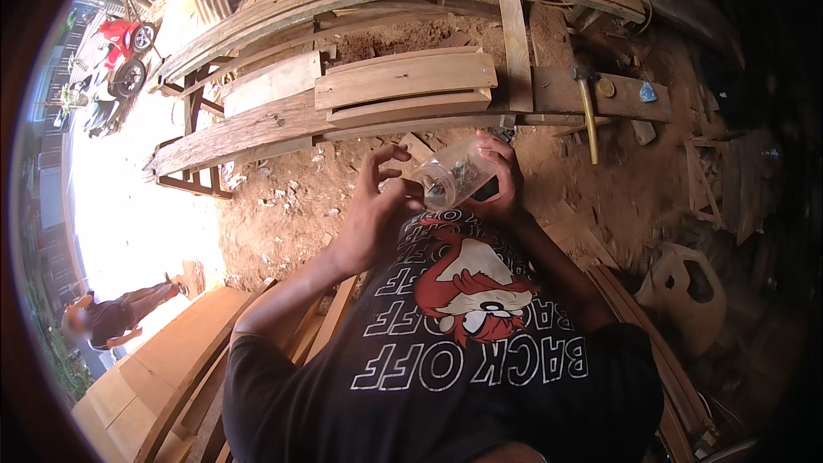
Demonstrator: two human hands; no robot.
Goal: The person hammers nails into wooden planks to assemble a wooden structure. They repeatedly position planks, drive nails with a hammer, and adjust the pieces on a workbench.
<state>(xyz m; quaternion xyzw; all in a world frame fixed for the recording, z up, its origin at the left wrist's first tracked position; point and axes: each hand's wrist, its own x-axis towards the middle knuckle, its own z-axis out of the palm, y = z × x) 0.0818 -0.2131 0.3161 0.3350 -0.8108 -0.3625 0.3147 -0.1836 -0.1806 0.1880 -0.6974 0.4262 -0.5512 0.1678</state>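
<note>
My right hand (504, 178) is wrapped round a clear plastic jar (439, 182) in front of my chest. The jar lies tilted, its wide mouth turned toward my left hand (377, 206). Small dark pieces show through its wall, too small to name. My left hand is bent at the jar's mouth, its upper fingers curled but apart. Its lowest fingertips are beside the rim, and nothing shows between them.
Beyond my hands stands a long wooden bench (240, 133) with stacked boards (403, 81). A hammer (588, 111) with a yellow handle hangs over its edge. A pale plastic chair (686, 291) is at right. A person (120, 317) and a red motorbike (120, 39) are at far left.
</note>
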